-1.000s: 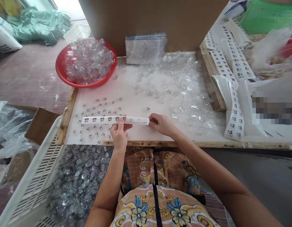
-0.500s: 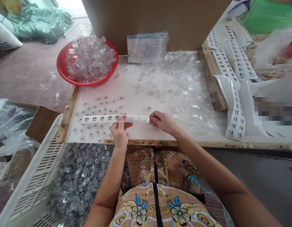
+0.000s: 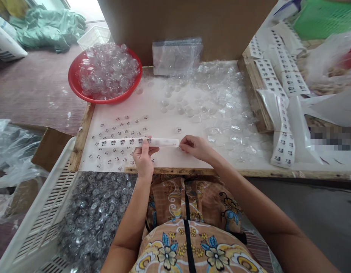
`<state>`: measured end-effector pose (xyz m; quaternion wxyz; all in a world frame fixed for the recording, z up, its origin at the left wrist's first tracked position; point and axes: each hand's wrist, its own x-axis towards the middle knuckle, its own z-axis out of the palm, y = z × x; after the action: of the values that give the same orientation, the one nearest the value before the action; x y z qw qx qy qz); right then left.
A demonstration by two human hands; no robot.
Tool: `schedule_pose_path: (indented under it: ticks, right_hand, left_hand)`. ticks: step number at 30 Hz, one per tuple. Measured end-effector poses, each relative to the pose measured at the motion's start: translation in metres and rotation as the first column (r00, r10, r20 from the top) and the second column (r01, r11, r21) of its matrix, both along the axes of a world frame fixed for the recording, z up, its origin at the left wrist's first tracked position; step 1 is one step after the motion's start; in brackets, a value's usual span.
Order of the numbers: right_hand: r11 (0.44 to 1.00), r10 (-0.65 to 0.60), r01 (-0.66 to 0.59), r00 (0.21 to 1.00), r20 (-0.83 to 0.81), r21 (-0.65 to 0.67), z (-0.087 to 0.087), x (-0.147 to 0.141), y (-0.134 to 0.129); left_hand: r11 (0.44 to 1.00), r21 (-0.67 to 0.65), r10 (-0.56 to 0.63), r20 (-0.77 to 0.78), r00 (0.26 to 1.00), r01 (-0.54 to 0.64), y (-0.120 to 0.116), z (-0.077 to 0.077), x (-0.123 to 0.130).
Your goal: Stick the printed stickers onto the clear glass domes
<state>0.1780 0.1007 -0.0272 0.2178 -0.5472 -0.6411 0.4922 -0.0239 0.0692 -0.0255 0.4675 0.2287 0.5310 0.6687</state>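
My left hand [image 3: 144,157] grips a white strip of panda stickers [image 3: 123,142], thumb on top and fingers beneath. Dark panda prints run along the strip's left part, while its right part looks bare. At the strip's right end, my right hand [image 3: 192,146] is closed in a pinch on a sticker, of which only a small dark bit shows at the fingertips. Around and under the strip lie several clear discs with panda prints [image 3: 127,132]. One printed disc [image 3: 179,130] sits alone just above the right hand. Plain clear discs [image 3: 221,110] spread over the board's right side.
A red basin [image 3: 74,89] heaped with clear discs stands at the back left. Below the white board [image 3: 152,102] is a white crate [image 3: 44,212] full of clear pieces. A clear plastic bag [image 3: 177,57] leans on a cardboard box [image 3: 187,22]. Bundled sticker strips [image 3: 283,140] lie at right.
My right fingertips have shifted very slightly right from the strip's end, and a small dark bit shows there now. The left hand and strip have hardly moved.
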Motion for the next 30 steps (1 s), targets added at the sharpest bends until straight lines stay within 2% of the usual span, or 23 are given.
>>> schedule_pose_path:
  ticks: [5, 10, 20, 25, 30]
  right_hand:
    - [1.0, 0.029, -0.03, 0.996, 0.086, 0.009, 0.003, -0.002, -0.003]
    - [0.994, 0.067, -0.079, 0.986, 0.152, 0.075, 0.005, -0.007, -0.006]
    - [0.988, 0.058, -0.097, 0.955, 0.29, 0.121, 0.003, -0.014, -0.009]
    - [0.989, 0.06, -0.095, 0.957, 0.283, 0.114, 0.004, -0.014, -0.009]
    - [0.994, 0.052, -0.07, 0.977, 0.208, 0.079, 0.009, -0.01, -0.007]
  left_hand:
    - [1.0, 0.006, -0.004, 0.008, 1.0, 0.004, 0.0, -0.001, 0.0]
    - [1.0, 0.003, -0.009, 0.008, 1.0, 0.009, 0.0, -0.001, 0.0]
    - [1.0, -0.011, -0.023, -0.032, 0.999, 0.023, 0.001, -0.002, -0.001]
    - [1.0, -0.016, -0.027, -0.031, 0.999, 0.027, 0.0, -0.002, -0.001]
    - [1.0, -0.013, -0.02, -0.019, 1.0, 0.019, 0.0, -0.001, -0.001]
